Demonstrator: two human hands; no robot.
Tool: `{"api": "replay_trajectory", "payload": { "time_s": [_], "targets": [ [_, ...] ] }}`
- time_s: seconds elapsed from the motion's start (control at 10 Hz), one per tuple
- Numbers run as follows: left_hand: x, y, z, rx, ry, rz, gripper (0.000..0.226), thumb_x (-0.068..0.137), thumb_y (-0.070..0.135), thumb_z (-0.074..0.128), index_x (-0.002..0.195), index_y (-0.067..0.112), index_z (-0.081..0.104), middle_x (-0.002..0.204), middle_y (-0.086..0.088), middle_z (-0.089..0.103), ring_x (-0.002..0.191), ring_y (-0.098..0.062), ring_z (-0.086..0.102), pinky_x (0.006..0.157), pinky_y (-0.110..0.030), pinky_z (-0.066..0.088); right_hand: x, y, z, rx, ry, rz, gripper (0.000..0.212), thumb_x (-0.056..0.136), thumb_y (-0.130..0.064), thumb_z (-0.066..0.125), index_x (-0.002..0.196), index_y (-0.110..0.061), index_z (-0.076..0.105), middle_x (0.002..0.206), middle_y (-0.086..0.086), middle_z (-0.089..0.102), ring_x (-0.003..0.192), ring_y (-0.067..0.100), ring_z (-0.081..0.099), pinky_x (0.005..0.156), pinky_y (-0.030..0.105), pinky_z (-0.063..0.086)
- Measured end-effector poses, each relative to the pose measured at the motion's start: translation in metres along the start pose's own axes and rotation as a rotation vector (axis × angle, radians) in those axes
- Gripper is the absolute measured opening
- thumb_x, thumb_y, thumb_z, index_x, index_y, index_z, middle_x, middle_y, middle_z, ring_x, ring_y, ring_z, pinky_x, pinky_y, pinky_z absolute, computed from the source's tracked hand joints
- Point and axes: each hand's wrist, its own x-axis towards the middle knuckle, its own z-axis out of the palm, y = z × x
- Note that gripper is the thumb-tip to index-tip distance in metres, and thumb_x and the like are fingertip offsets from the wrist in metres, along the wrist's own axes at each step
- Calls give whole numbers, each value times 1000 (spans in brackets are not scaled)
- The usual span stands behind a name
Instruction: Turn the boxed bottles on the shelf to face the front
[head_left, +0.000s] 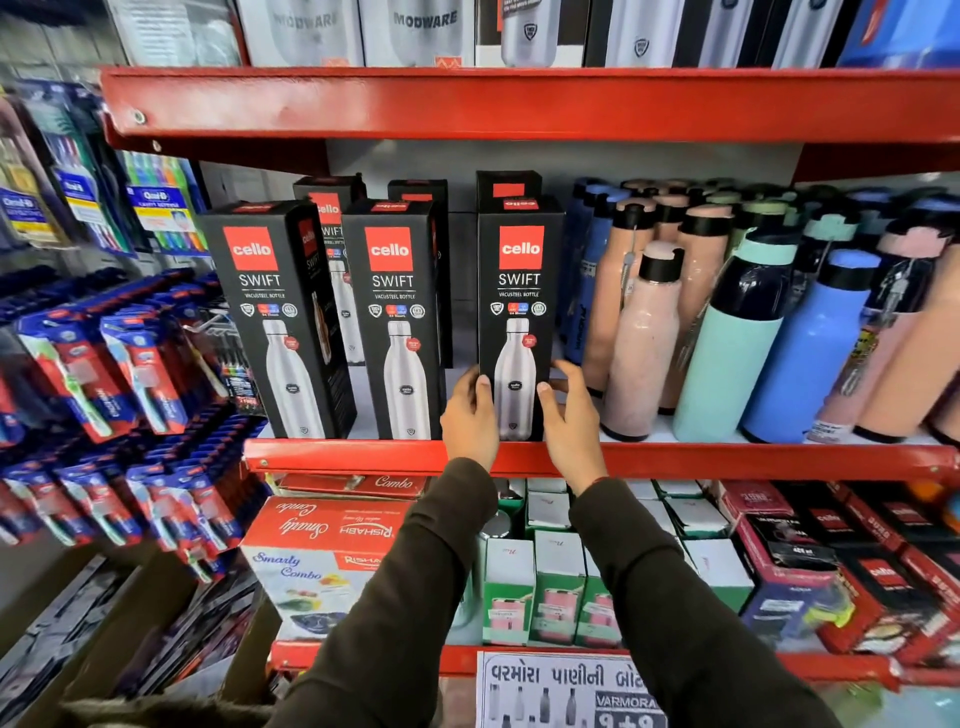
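Note:
Three black Cello Swift boxed bottles stand in a front row on the red shelf (363, 457), printed fronts toward me: the left box (275, 317), the middle box (397, 317) and the right box (519, 312). More black boxes (332, 208) stand behind them. My left hand (470, 415) grips the lower left side of the right box. My right hand (569, 410) grips its lower right side. Both thumbs lie on the front face near the bottom.
Loose bottles in pink (644, 343), mint (727, 353) and blue (810, 353) crowd the shelf right of the boxes. Toothbrush packs (130, 374) hang at the left. Boxed goods (322, 561) fill the shelf below. A red shelf (519, 104) runs overhead.

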Motion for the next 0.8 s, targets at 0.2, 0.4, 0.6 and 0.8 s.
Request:
{"api": "replay_trajectory", "payload": {
  "time_s": [0.2, 0.4, 0.6, 0.8],
  "targets": [
    [-9, 3, -7, -7, -4, 14, 40, 102, 31, 44, 138, 15, 54, 137, -6, 60, 127, -20, 53, 99, -20, 33, -10, -4, -2, -21, 8, -27, 35, 102, -33, 46, 133, -45, 39, 136, -1, 55, 119, 20, 56, 104, 44, 46],
    [-16, 4, -11, -23, -25, 8, 39, 102, 31, 45, 136, 16, 54, 135, -5, 61, 119, -13, 55, 99, -22, 36, -16, -9, -2, -39, 21, -24, 35, 101, -32, 46, 132, -47, 37, 135, -3, 54, 121, 21, 55, 106, 46, 46],
    [-19, 9, -11, -34, -80, -3, 44, 103, 29, 42, 144, 13, 46, 144, -7, 54, 135, -21, 48, 109, -25, 33, -15, -13, -6, -55, -44, 23, 39, 103, -27, 45, 140, -36, 37, 141, 1, 52, 124, 21, 54, 109, 45, 43],
    [-45, 13, -15, -46, -24, 247, 56, 103, 33, 43, 154, 24, 23, 160, 4, 28, 140, 9, 25, 115, -20, 20, -16, -54, -38, 30, 44, 57, 35, 103, -17, 45, 138, -15, 44, 123, 6, 59, 121, 28, 58, 104, 36, 45]
  ]
}}
